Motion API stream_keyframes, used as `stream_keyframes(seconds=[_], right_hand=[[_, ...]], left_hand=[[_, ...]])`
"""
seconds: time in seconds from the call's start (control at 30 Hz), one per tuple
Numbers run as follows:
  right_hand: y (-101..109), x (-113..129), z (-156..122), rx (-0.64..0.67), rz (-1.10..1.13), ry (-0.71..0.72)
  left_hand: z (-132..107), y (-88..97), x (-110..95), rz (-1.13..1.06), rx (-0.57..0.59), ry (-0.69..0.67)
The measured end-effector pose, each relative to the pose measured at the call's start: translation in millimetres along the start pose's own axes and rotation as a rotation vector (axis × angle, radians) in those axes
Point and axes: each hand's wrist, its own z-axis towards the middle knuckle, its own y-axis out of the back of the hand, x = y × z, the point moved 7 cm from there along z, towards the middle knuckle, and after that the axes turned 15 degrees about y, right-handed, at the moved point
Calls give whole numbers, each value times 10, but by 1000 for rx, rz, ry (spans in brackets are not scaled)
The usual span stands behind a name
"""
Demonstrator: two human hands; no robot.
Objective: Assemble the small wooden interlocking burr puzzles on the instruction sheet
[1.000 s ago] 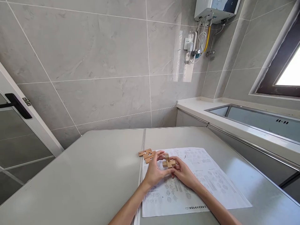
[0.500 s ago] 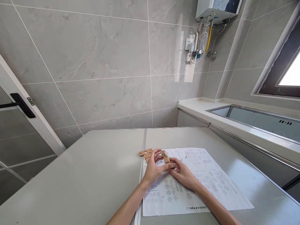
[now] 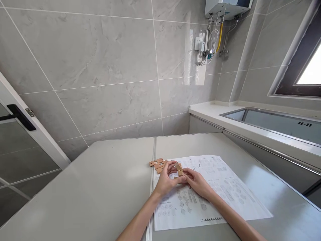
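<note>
Between my two hands, above the printed sheet (image 3: 213,204), are notched wooden puzzle pieces (image 3: 179,170) fitted or held together. My left hand (image 3: 167,179) grips them from the left, thumb below and fingers curled over the top. From the right, my right hand (image 3: 197,180) closes its fingers on the same pieces, and its fingertips partly hide them. How the pieces join cannot be made out. Just beyond my left hand lie several more notched wooden pieces (image 3: 155,162), partly covered by that hand.
The sheet with small diagrams lies on a light grey table (image 3: 112,187) with a seam (image 3: 154,147) down it. A counter with a sink (image 3: 271,125) runs along the right. A door with a black handle (image 3: 21,117) stands at left, and a water heater (image 3: 228,8) hangs above.
The wooden pieces in my hands have turned slightly, and my right fingers have shifted on them. The whole view has tilted a little. The loose pieces lie where they were.
</note>
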Motion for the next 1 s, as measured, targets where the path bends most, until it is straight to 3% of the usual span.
stream_keyframes(seconds=[0.27, 0.7, 1.0], right_hand=[[11, -25, 6, 32, 26, -9], [23, -69, -19, 11, 65, -79], [68, -236, -32, -127, -27, 1]], left_hand=[[93, 78, 116, -18, -27, 26], [68, 159, 27, 58, -77, 79], [2, 159, 34, 187, -226, 78]])
